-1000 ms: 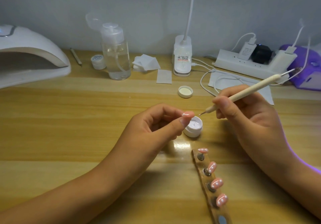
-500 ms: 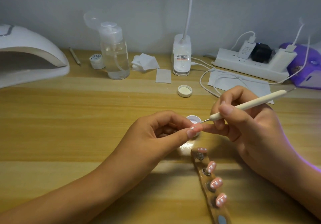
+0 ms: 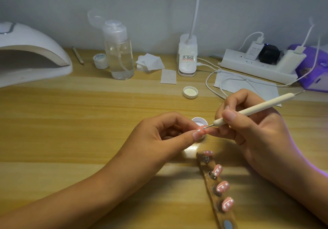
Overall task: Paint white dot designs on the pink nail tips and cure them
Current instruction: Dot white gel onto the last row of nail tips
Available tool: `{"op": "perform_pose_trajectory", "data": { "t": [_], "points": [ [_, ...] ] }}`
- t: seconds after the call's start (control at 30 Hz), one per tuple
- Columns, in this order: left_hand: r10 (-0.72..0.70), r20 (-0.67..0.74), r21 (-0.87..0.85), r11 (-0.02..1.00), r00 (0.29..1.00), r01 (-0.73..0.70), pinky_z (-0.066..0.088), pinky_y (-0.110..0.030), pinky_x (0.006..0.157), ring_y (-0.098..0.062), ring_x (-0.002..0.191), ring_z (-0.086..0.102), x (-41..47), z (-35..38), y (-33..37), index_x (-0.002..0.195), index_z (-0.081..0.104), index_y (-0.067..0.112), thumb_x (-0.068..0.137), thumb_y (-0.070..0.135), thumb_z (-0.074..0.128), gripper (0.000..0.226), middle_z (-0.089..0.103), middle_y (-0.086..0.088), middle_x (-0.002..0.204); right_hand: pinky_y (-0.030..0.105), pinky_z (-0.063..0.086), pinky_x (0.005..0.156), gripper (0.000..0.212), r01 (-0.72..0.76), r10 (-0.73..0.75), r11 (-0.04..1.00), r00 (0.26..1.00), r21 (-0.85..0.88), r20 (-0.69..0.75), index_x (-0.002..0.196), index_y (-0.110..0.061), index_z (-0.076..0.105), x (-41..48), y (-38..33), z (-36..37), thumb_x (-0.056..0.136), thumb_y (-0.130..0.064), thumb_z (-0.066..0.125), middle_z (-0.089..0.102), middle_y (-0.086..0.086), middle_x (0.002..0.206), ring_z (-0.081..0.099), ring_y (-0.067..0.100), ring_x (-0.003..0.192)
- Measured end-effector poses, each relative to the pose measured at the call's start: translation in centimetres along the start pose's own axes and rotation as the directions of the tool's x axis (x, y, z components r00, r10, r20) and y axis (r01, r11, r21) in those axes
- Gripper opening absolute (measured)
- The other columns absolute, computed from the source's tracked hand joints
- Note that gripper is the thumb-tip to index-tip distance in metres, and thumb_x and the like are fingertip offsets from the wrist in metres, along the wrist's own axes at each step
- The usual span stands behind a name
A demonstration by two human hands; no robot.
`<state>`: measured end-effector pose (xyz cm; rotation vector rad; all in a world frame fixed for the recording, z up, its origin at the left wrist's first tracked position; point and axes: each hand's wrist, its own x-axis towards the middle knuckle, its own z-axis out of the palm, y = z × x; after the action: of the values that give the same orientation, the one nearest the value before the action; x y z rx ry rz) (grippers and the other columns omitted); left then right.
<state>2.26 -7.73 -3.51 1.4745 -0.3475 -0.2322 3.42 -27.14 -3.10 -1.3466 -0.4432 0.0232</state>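
Left hand [image 3: 159,133] pinches one pink nail tip [image 3: 255,130] between thumb and forefinger, just in front of the open white paint pot [image 3: 199,121] on the desk [image 3: 88,122]. Right hand [image 3: 252,133] grips the dotting pen [image 3: 257,108] like a pencil. Its metal point touches the nail tip. Four other tips [image 3: 222,187] sit on the brown strip [image 3: 222,215] near me, with white dots on at least three. Curing lamp [image 3: 32,51] is at far left, well apart.

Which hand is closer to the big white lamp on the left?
Left. The left hand, pinching a nail tip, is front-right of the white lamp; the right hand, gripping the dotting tool, is even farther right.
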Motion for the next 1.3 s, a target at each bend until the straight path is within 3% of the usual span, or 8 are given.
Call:
{"op": "perform_pose_trajectory", "data": {
  "t": [0.17,1.3],
  "points": [
    [0.003,-0.008,-0.001,1.0,1.0,-0.003,0.044,-0.008,0.063,0.001,0.069,0.061,0.06,0.07,0.02,0.08,0.074,0.016,0.07,0.027,0.072,0.014,0.072,0.006,0.076,0.027,0.057,0.068,0.005,-0.007,0.007,1.0,1.0,-0.001,-0.013,0.075,-0.02,0.062,-0.04,-0.02,0.03,0.078,-0.019,0.066,0.06,-0.002,0.067,0.066,0.008,0.067],
    [0.001,-0.001,0.012,1.0,1.0,-0.001,0.044,-0.009,0.064,0.001,0.07,0.06,0.04,0.01,-0.08,0.081,0.074,0.018,0.07,0.031,0.073,0.017,0.072,0.006,0.077,0.026,0.056,0.067,0.006,-0.016,0.016,1.0,1.0,0.001,-0.001,0.076,-0.02,0.062,0.03,0.22,-0.18,0.078,-0.019,0.068,0.06,-0.001,0.069,0.066,0.008,0.067]
  ]
}}
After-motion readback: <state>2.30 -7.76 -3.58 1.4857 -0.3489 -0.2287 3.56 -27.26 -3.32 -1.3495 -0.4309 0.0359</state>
